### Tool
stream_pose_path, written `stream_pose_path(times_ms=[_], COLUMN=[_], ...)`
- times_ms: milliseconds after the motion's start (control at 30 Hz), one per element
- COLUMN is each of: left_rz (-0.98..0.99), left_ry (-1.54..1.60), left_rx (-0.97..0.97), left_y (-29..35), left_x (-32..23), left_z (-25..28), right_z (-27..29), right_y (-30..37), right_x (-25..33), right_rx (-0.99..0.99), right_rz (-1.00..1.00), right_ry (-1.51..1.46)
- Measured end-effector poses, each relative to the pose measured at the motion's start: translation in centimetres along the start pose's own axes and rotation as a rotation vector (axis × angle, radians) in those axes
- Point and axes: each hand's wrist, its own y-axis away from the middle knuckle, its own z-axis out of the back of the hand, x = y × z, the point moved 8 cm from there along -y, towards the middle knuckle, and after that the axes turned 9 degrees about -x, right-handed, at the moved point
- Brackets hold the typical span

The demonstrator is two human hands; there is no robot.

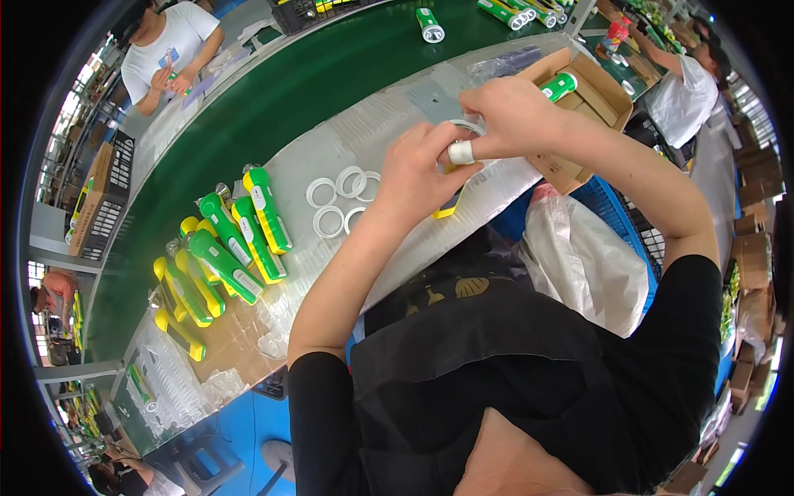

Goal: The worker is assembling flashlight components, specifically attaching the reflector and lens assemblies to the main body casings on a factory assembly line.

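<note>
My left hand (418,169) and my right hand (514,120) meet above the work surface, closed round the head of one flashlight. Its yellow body (447,207) shows below my left fingers, while most of it is hidden by the hands. Between my fingertips a white ring (467,126) sits at the flashlight's head, pinched by my right hand. White tape (461,152) wraps my right thumb. Just left of my left wrist, several loose white rings (329,221) lie on the table. Farther left is a group of green and yellow flashlights (223,260).
Behind the table runs a green conveyor belt (331,91) carrying flashlights (430,26) at its far side. An open cardboard box (608,87) with a flashlight (560,86) stands right of my hands. Below it are a white sack (579,256) and blue crate (608,215). Other people work nearby.
</note>
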Motion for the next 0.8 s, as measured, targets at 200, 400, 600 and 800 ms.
stream_pose_path(times_ms=[200,400,600,800], left_rz=[-0.064,-0.043,-0.037,-0.008], left_ry=[0.085,0.109,0.048,0.085], left_rx=[-0.072,-0.121,-0.131,-0.138], left_y=[-0.3,0.1,0.1,0.0], left_x=[-0.1,0.2,0.0,0.5], left_z=[0.4,0.8,0.7,0.4], right_z=[-1.0,-1.0,-1.0,-0.5], right_y=[0.4,0.2,0.1,0.5], right_x=[-1.0,-1.1,-1.7,-1.1], right_rx=[-0.182,-0.12,-0.189,-0.193], right_rz=[0.116,0.11,-0.113,0.241], right_ry=[-0.219,-0.2,-0.042,-0.487])
